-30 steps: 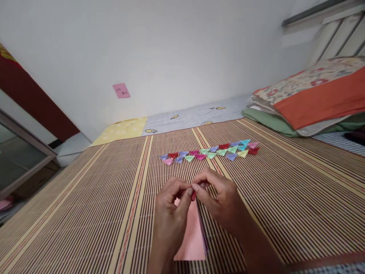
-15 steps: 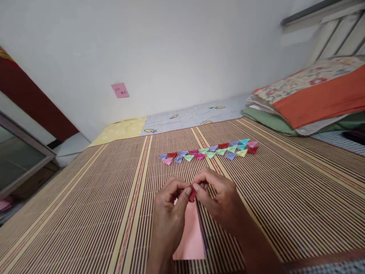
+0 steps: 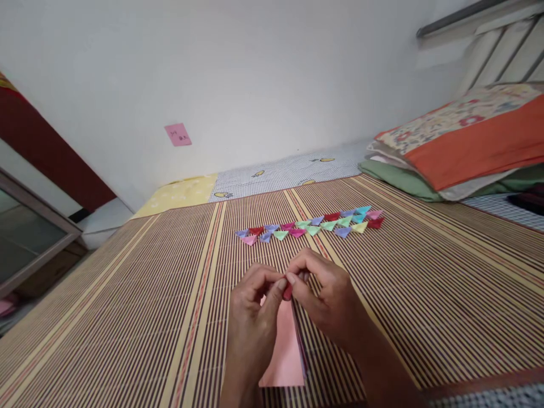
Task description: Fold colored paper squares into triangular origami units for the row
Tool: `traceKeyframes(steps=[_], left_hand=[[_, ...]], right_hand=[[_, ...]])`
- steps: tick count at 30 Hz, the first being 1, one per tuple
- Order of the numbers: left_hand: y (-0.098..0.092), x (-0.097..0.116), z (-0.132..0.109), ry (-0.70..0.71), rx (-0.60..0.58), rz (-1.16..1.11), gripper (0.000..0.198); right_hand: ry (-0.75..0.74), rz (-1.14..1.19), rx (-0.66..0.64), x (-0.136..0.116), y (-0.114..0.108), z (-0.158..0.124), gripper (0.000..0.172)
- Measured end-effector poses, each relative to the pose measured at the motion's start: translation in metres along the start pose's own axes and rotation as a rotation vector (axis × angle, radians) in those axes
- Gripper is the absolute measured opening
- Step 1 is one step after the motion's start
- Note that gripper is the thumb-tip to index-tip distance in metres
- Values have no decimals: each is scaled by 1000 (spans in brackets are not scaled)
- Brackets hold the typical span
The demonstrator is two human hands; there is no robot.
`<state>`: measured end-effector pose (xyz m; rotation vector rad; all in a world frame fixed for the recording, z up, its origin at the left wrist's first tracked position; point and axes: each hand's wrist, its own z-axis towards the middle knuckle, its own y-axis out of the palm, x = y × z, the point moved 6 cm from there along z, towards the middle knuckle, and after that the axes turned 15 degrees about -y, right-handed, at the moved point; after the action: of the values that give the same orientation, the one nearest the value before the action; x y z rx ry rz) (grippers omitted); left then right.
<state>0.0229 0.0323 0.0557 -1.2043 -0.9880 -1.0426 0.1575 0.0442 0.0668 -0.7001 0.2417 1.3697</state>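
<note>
My left hand (image 3: 253, 317) and my right hand (image 3: 325, 294) meet over the striped bamboo mat (image 3: 127, 294). Both pinch one small red folded paper piece (image 3: 288, 291) between thumbs and fingertips. Under the hands lies a stack of paper sheets with a pink sheet on top (image 3: 284, 351). Farther away on the mat lie two rows of several small folded paper triangles (image 3: 312, 225) in red, blue, green, pink and yellow.
A stack of pillows and folded bedding (image 3: 459, 147) sits at the right, against a metal bed rail (image 3: 501, 51). A white wall with a pink note (image 3: 178, 135) runs behind. A patterned sheet (image 3: 276, 173) shows past the mat's far edge. A framed panel (image 3: 29, 232) stands at the left.
The hands stay in nearly the same place, with small finger movements on the red piece. The camera has shifted slightly.
</note>
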Motion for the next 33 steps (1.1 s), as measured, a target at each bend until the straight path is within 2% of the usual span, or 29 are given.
traceKeyframes(steps=[5,11,23,33], left_hand=[[-2,-1,0,-1,12,-22,23],[-5,-2,0,5,60,-41,13],[-4,19,-7,200,214,121,13],[-2,21,-9,231,214,169,16]], right_hand=[[-11,-16,-3,0,-1,0,20],[-34,-36,17,-1,-2,1,16],[-49,-117,46,-4,-1,2,17],[-106,-215,63,-4,-1,1,18]])
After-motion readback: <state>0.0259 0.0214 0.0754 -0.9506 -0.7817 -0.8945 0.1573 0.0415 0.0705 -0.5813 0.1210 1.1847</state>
